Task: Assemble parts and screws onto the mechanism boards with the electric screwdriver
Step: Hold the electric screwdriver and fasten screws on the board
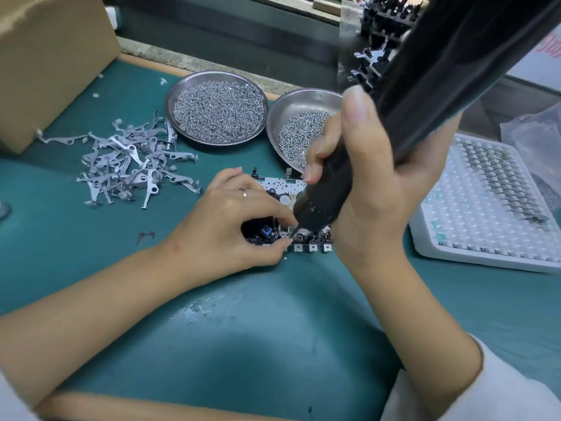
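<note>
My right hand [367, 177] has its grip wrapped tight round the black electric screwdriver [403, 113], thumb up along the barrel, the tool tilted toward one o'clock with its bit down on the near edge of the mechanism board [285, 189]. My left hand [233, 220] lies over the board's nine o'clock side, fingers curled, the tips pinching something small right beside the bit; what exactly, I cannot tell.

The board sits mid-desk [230, 323], its tabbed near edge pointing to six o'clock, where open green mat runs back to my arms. At ten o'clock a loose heap of metal levers [127, 165] sprawls near my left knuckles. At twelve, two steel dishes touch rim to rim: the left dish [217, 107] full of screws, the right dish [299, 129] partly behind my fingers. At three o'clock a white parts tray [473, 220] crowds my right wrist. A cardboard box [51, 59] blocks the far eleven o'clock corner.
</note>
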The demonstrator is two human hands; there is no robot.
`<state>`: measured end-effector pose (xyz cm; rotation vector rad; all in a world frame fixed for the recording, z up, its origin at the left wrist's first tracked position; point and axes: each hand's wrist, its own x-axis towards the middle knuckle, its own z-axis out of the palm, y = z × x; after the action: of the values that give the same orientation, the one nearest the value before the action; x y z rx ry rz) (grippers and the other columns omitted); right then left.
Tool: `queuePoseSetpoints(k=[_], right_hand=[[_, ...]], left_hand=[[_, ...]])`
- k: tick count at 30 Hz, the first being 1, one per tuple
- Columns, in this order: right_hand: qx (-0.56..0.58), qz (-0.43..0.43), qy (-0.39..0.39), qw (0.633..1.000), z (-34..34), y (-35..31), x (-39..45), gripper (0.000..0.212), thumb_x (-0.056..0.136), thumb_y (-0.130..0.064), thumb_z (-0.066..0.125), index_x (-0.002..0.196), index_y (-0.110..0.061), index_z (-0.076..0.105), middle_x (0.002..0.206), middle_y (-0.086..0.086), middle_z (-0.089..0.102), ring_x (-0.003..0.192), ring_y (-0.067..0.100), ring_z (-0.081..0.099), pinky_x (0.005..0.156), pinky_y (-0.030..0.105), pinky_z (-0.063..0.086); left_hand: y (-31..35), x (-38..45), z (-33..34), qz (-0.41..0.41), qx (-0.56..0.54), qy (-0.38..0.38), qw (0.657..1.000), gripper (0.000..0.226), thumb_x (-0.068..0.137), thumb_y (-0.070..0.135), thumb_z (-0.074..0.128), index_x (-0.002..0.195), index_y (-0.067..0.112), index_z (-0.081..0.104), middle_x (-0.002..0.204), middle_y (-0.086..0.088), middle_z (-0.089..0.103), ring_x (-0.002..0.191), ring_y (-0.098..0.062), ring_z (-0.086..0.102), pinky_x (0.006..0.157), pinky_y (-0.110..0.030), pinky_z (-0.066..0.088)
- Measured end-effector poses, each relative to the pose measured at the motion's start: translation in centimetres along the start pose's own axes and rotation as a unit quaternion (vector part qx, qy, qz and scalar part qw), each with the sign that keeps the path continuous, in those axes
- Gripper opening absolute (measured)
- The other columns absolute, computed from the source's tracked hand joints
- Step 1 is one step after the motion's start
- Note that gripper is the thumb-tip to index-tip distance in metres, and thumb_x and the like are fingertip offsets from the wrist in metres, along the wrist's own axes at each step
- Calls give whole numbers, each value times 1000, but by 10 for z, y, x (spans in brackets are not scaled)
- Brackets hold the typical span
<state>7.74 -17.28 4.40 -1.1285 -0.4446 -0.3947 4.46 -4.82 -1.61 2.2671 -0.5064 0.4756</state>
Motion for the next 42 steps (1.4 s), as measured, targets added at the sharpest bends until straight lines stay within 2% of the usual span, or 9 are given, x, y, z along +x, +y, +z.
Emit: queuePoseSetpoints(k=[4, 18, 23, 26, 28, 30, 33, 35, 42], right_hand=[[7, -36, -3, 999, -7, -4, 11, 45, 81, -11, 58, 112, 8, 32, 54, 5, 46, 35, 21, 44, 42, 22, 38], [-23, 37, -9, 999, -11, 0, 9, 30, 85, -6, 61, 98, -12, 35, 60, 7, 46, 39, 19, 44, 43, 25, 40], [-84, 27, -48, 995, -25, -4, 5, 50, 84, -23, 60, 123, -6, 34, 80, 13, 53, 68, 29, 57, 66, 37, 50], [-170, -26, 70, 983, -46, -3, -8, 30, 87, -24, 51, 114, -13, 42, 85, -5, 49, 82, 15, 51, 78, 32, 43], [-243, -55, 108, 962, -57, -2, -24, 12, 89, -17, 52, 99, -20, 47, 85, -2, 48, 80, 14, 49, 76, 30, 40], [-392, -77, -38, 916, -56, 0, -40, 11, 89, -15, 55, 99, -15, 58, 92, 5, 57, 85, 16, 55, 78, 29, 43], [-568, -109, -310, 754, -45, 12, -54, 38, 88, -31, 59, 120, -10, 63, 116, 15, 60, 104, 33, 58, 86, 44, 46], [-628, -98, -368, 679, -34, 18, -56, 44, 88, -38, 59, 126, -16, 59, 130, 17, 53, 112, 37, 53, 89, 47, 44], [-649, -86, -374, 657, -41, -5, -70, 47, 80, -34, 64, 121, -11, 62, 117, 16, 60, 105, 34, 58, 78, 40, 50]], left_hand=[[0, -1, -1, -13, 17, -12, 1000, 20, 66, 28, 78, 85, 25, 74, 77, 22, 59, 80, -12, 56, 107, -44, 30], [2, -2, 2, -2, 25, 9, 1000, 16, 68, 24, 77, 83, 20, 75, 76, 17, 63, 77, -14, 56, 96, -48, 40], [4, -3, 2, -5, 32, 7, 999, 17, 68, 26, 77, 84, 20, 75, 78, 15, 66, 78, -13, 56, 101, -49, 36], [5, -3, 0, -11, 19, 3, 1000, 23, 72, 34, 74, 90, 19, 73, 82, 12, 68, 80, -14, 59, 102, -46, 35], [7, -1, -3, -25, -5, 30, 999, 27, 79, 37, 64, 94, 16, 71, 85, 10, 67, 81, -14, 59, 98, -43, 39], [8, 2, -5, -51, -38, 85, 994, 23, 84, 34, 56, 98, 19, 67, 87, 11, 64, 83, -12, 58, 91, -45, 43], [6, 2, -8, -84, -71, 147, 983, 18, 90, 32, 49, 105, 28, 60, 94, 13, 61, 91, -16, 60, 90, -49, 45], [5, 1, -8, -83, -68, 154, 982, 20, 91, 32, 47, 107, 29, 59, 95, 11, 61, 92, -19, 61, 89, -50, 46], [11, -7, -1, 73, 40, 81, 993, 31, 93, 24, 47, 105, 6, 69, 94, -5, 66, 87, -21, 57, 84, -42, 43]])
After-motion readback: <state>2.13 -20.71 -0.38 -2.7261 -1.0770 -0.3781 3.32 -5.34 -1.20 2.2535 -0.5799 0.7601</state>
